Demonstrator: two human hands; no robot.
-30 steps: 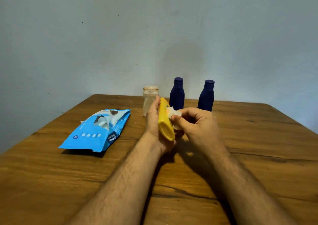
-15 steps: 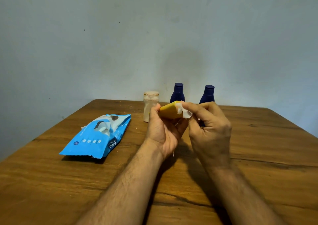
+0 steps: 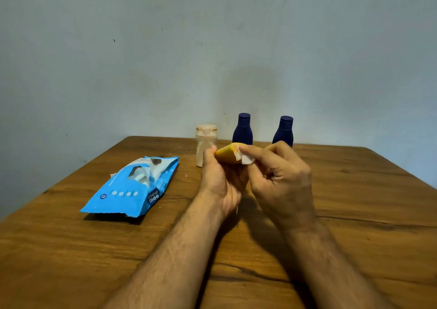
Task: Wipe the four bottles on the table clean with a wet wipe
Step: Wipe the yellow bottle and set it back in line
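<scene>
My two forearms reach out over the wooden desk (image 3: 71, 249), and the wiping step is in hand: my left hand (image 3: 218, 186) has its grip curled round the yellow bottle (image 3: 225, 156), holding it up off the desk and tilted nearly on its side, while my right hand (image 3: 281, 181) pinches a wet wipe (image 3: 246, 158) between thumb and fingers and presses it to the bottle's upper end. I judge this bottle to be mid-clean and the task well short of finished, since three others wait beyond. The next move, as I read it, calls for turning the bottle in my left grip so the wipe can meet the faces now hidden in my palm, then setting it down upright and taking up another. The bottle looks smooth, flattish and bright yellow, with an orange patch just where the small crumpled white wipe covers it; most of its body is lost behind my fingers. To the left, lying flat on the desk, is the blue wet-wipe pack (image 3: 132, 189) with a white sheet poking from its opening. Farther back, near the wall, stand a pale beige bottle (image 3: 205, 147) just behind my left hand, then the left dark blue bottle (image 3: 242, 129) and the right dark blue bottle (image 3: 283, 131), all upright and apart from each other
</scene>
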